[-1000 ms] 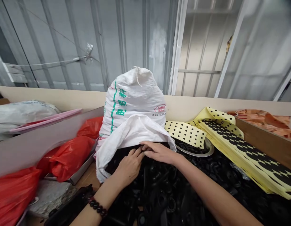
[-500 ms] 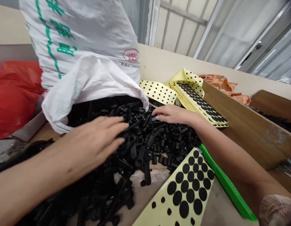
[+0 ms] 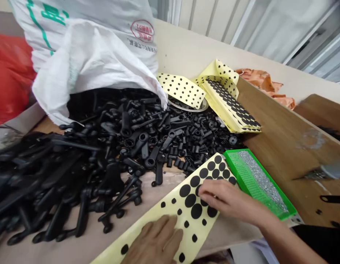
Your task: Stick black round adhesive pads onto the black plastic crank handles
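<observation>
A pale yellow sheet of round black stickers (image 3: 147, 216) lies slantwise at the front of the table, with large dots at its far end and small ones nearer. My left hand (image 3: 156, 240) rests open on its near part, fingers laid along the paper. Over the large dots, my right hand (image 3: 227, 200) has its fingers bent and pressed together at the sheet. Whatever is between those fingertips, if anything, is hidden. Just beyond the sheet spreads a heap of black plastic handles and small parts (image 3: 147, 139).
A white woven sack (image 3: 101, 62) opens onto the heap at the back. Beside my right hand stands a green tray (image 3: 229, 165) of small shiny metal pieces. More sticker sheets (image 3: 230, 104) lean against a wooden board (image 3: 274, 124). Far left is a red bag (image 3: 10, 80).
Both hands have come back from over the black heap to the sticker sheet. The view has dropped, and the green tray's inside now shows.
</observation>
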A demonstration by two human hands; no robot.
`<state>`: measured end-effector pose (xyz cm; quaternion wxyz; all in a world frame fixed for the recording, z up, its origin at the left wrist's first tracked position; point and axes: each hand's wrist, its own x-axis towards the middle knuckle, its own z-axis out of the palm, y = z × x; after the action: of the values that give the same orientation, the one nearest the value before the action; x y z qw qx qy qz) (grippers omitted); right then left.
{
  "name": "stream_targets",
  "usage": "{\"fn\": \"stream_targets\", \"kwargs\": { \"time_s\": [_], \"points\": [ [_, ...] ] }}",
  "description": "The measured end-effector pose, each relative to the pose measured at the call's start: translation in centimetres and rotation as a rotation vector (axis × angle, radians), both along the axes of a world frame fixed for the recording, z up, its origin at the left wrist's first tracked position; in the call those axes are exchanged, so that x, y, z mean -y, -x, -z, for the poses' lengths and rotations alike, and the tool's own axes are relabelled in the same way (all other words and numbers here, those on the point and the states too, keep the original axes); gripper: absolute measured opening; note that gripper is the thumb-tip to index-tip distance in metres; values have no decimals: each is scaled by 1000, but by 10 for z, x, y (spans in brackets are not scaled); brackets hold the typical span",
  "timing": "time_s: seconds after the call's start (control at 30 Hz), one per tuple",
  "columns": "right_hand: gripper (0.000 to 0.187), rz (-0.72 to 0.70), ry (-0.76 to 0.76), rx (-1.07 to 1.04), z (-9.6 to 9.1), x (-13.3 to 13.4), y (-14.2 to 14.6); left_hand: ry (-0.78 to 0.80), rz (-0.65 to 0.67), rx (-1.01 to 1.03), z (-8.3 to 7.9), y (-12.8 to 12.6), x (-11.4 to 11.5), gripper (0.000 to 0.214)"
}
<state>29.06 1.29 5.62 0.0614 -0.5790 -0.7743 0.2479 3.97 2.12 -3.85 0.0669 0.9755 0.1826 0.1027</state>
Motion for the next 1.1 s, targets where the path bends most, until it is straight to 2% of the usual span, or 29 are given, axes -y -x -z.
{"fn": "stream_targets", "kwargs": {
  "time_s": [0.07, 0.17, 0.27, 0.37, 0.53, 0.77, 0.87, 1.0, 1.1],
  "points": [
    [19, 48, 14, -46, 20, 16, -2, -44, -44, -24, 8, -3, 5, 29],
    [14, 95, -29, -88, 47, 32, -5, -85, -63, -23, 8, -7, 4, 31],
    [18, 162, -127, -18, 69, 40, -2, -70, -133, -6, 6, -16, 6, 29],
    [19, 195, -214, 74, 82, 41, 4, -52, -185, 20, 12, -33, 16, 33],
    [20, 170, -280, 176, 87, 40, 11, -66, -233, -9, 20, -62, 25, 37],
    [13, 208, -216, -100, 78, 47, 8, -60, -328, 5, 15, -70, 26, 31],
    [15, 233, -252, 11, 81, 45, 7, -66, -336, 17, 16, -70, 25, 29],
    [15, 201, -251, 174, 87, 41, 11, -94, -324, 41, 21, -71, 23, 29],
    [15, 198, -275, 171, 90, 40, 14, -133, -354, 94, 26, -74, 24, 28]
  ]
}}
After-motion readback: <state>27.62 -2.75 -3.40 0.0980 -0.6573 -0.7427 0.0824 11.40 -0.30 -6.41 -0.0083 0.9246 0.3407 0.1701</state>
